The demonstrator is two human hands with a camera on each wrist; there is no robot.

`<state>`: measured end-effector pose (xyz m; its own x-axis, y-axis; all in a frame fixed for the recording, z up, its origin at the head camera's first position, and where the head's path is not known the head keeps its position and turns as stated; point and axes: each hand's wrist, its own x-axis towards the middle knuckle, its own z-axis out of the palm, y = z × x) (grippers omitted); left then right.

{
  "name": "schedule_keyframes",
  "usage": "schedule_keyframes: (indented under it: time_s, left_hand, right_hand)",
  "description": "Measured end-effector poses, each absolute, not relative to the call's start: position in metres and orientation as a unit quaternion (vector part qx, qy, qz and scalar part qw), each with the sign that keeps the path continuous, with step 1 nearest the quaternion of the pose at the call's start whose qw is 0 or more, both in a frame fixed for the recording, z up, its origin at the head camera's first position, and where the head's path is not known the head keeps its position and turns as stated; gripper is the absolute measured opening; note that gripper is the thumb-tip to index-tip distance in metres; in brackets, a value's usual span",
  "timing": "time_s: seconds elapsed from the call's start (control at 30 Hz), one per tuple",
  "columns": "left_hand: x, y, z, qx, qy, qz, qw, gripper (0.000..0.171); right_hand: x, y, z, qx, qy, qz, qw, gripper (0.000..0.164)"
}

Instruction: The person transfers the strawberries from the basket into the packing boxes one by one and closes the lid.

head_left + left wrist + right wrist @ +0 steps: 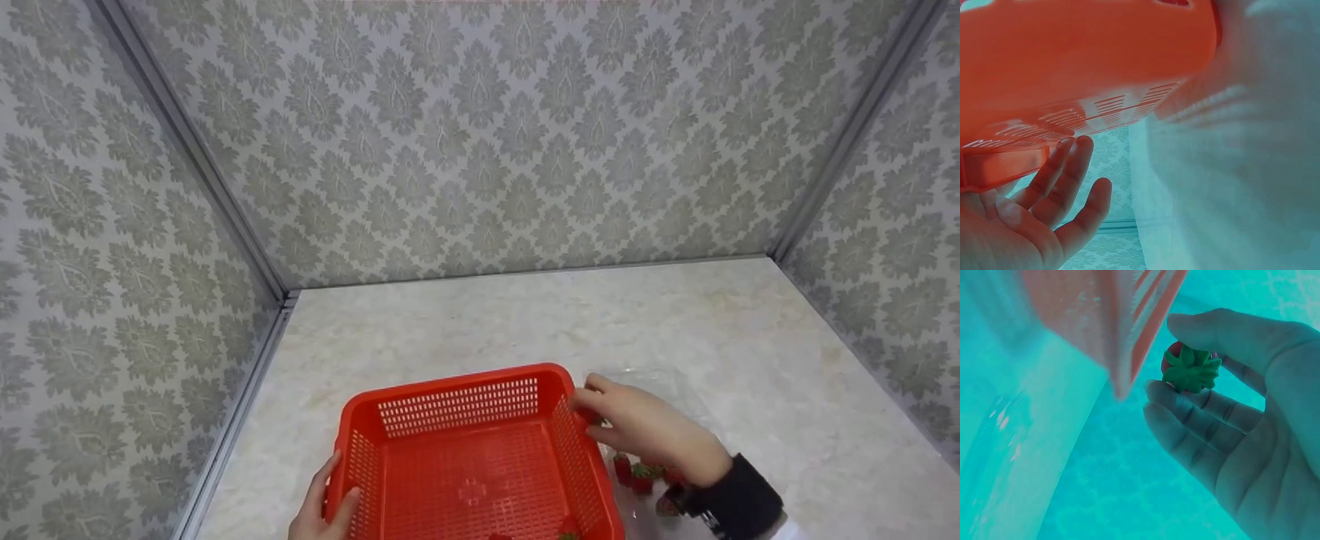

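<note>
A red plastic basket (480, 480) with slotted walls sits on the table. My left hand (324, 504) holds its left wall, thumb over the rim and fingers outside; in the left wrist view, fingertips (1081, 147) touch the slotted side. Above the table beside the basket's right rim, my right hand (649, 427) pinches a strawberry (1190, 370) between thumb and fingers, its green leaves facing the wrist camera. Another strawberry (568, 535) shows inside the basket at the lower image edge, partly cut off. More strawberries (641, 480) lie under my right hand, partly hidden by it.
Clear plastic (660, 382) lies on the table right of the basket, partly under my right arm. The pale marbled table (420, 322) meets patterned walls (480, 150) at the back and both sides. A grey metal strip (240, 412) runs along the left edge.
</note>
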<state>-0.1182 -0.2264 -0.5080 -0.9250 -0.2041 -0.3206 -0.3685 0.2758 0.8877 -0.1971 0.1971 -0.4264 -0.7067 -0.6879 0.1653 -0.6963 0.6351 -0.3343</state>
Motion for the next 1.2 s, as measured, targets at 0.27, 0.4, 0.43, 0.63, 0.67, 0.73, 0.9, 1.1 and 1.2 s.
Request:
schedule_keyframes:
  time_s: [0.27,0.4,0.43,0.63,0.67,0.73,0.9,1.1,1.2]
  left_hand:
    - [-0.117,-0.227,-0.506,-0.180,0.792,0.578,0.075,0.078]
    - [-0.117,-0.227,-0.506,-0.180,0.798,0.571,0.064,0.077]
    - [-0.117,-0.227,-0.507,-0.178,0.799,0.571,0.061,0.077]
    - [-0.118,-0.226,-0.508,-0.176,0.800,0.570,0.060,0.076]
    - [-0.119,-0.226,-0.508,-0.178,0.800,0.569,0.061,0.076]
    - [-0.119,-0.227,-0.507,-0.176,0.801,0.568,0.062,0.076]
    - [-0.119,-0.228,-0.507,-0.180,0.799,0.570,0.067,0.078]
    - [-0.118,-0.227,-0.507,-0.181,0.798,0.570,0.072,0.079]
    - [-0.118,-0.227,-0.507,-0.183,0.798,0.570,0.073,0.079]
  right_hand:
    - [-0.190,0.241,-0.451,0.303,-0.934,0.186,-0.020,0.024]
    - [-0.186,0.249,-0.466,0.288,-0.939,0.184,-0.034,0.023]
    - [-0.184,0.251,-0.470,0.283,-0.940,0.184,-0.038,0.023]
    - [-0.178,0.257,-0.493,0.262,-0.945,0.186,-0.063,0.020]
    - [-0.177,0.258,-0.496,0.260,-0.945,0.187,-0.064,0.020]
    - [-0.176,0.260,-0.500,0.252,-0.946,0.192,-0.072,0.020]
    - [-0.177,0.263,-0.504,0.218,-0.949,0.203,-0.104,0.019]
    - [-0.177,0.263,-0.504,0.201,-0.950,0.207,-0.124,0.020]
    - [-0.177,0.264,-0.503,0.195,-0.950,0.210,-0.124,0.021]
